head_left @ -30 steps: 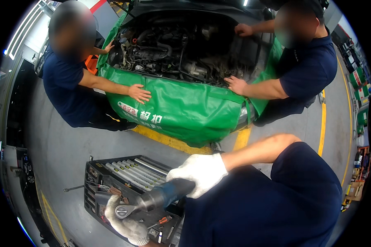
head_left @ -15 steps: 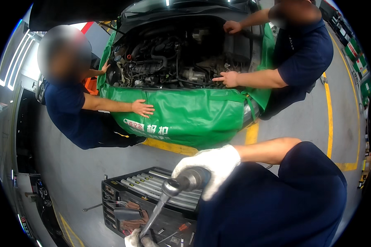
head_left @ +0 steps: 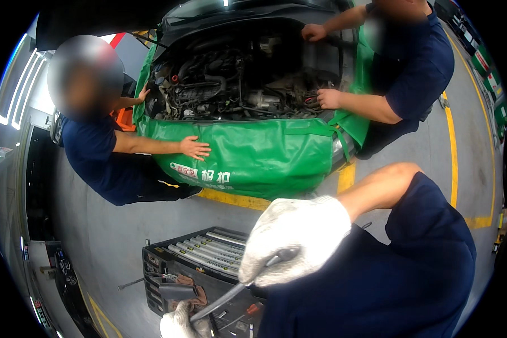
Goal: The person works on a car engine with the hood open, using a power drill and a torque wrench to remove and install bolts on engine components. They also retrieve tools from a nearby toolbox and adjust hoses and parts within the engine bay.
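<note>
My right hand (head_left: 296, 239), in a white knitted glove, is closed around the head end of a ratchet wrench (head_left: 225, 297). Most of the head, and any socket on it, is hidden by the glove. Near the lower edge my left hand (head_left: 177, 322), also gloved in white, grips the other end of the metal handle. The wrench slants from lower left to upper right, above a dark tool cart (head_left: 152, 276). On the cart's top lie a brown cloth or glove (head_left: 196, 296), an orange-handled tool (head_left: 254, 308) and several small metal pieces.
Ahead stands a car with an exposed engine bay (head_left: 225, 84) and a green fender cover (head_left: 265, 152) over its front. One person (head_left: 101, 152) leans at its left with a hand on the cover; another person (head_left: 417, 79) reaches into the bay from the right.
My right hand has moved right and now covers the wrench head, which showed before. My left hand has shifted slightly up and left. The right-hand person's lower hand has drawn back to the right.
</note>
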`<action>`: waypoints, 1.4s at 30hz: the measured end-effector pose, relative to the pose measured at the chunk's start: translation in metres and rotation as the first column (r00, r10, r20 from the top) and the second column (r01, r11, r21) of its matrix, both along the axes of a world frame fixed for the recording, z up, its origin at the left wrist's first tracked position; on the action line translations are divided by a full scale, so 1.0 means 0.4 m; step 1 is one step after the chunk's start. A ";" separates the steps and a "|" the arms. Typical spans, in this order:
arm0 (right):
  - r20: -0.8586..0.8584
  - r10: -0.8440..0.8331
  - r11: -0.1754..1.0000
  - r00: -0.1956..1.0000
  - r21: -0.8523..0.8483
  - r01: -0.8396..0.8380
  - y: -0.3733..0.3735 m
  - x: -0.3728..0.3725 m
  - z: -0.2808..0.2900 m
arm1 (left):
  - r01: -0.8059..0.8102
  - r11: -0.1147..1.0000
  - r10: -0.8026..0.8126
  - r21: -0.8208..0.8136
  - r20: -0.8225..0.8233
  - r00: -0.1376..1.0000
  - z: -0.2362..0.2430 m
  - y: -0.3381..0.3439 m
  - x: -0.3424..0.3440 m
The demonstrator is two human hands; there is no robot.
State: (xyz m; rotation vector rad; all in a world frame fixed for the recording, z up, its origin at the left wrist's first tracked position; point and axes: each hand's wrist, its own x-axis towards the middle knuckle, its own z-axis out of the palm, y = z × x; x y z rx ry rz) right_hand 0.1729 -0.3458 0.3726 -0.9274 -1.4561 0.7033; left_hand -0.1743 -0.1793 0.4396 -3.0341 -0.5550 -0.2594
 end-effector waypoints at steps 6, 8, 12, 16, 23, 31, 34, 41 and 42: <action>0.241 -0.032 0.994 0.970 0.109 0.006 -0.012 -0.013 0.083 | -0.045 0.999 0.043 0.009 0.174 0.984 -0.150 0.103 -0.048; 0.105 0.060 0.998 0.993 -0.040 -0.056 -0.016 0.054 0.073 | -0.296 0.955 0.266 0.022 0.382 0.885 -0.211 0.172 -0.113; -0.003 -0.475 0.879 0.880 -0.042 0.474 -0.185 0.106 0.021 | -0.875 0.426 0.886 -0.229 0.298 0.354 -0.408 0.287 -0.626; 0.205 -0.521 0.798 0.829 -0.229 0.558 -0.209 0.152 -0.109 | -0.928 0.095 0.978 -0.361 -0.138 0.154 -0.579 0.165 -0.702; 0.222 -0.387 0.726 0.895 -0.525 0.444 -0.098 0.062 -0.209 | -0.905 0.337 0.890 -0.261 -0.225 0.396 -0.840 0.021 -0.864; 0.326 -0.368 0.721 0.871 -0.491 0.489 -0.032 -0.034 -0.202 | -0.609 0.790 0.611 -0.073 0.010 0.792 -0.807 0.164 -0.672; 0.341 -0.318 0.723 0.885 -0.516 0.459 0.020 -0.086 -0.150 | -0.549 0.828 0.526 -0.115 -0.177 0.832 -0.866 0.201 -0.629; 0.283 -0.256 0.787 0.924 -0.495 0.369 -0.062 -0.142 -0.125 | -0.536 0.334 0.774 -0.775 -0.100 0.626 -0.904 0.194 -0.608; 0.284 -0.293 0.766 0.913 -0.501 0.402 -0.077 -0.154 -0.123 | -0.518 0.490 0.730 -0.701 0.005 0.683 -0.907 0.199 -0.570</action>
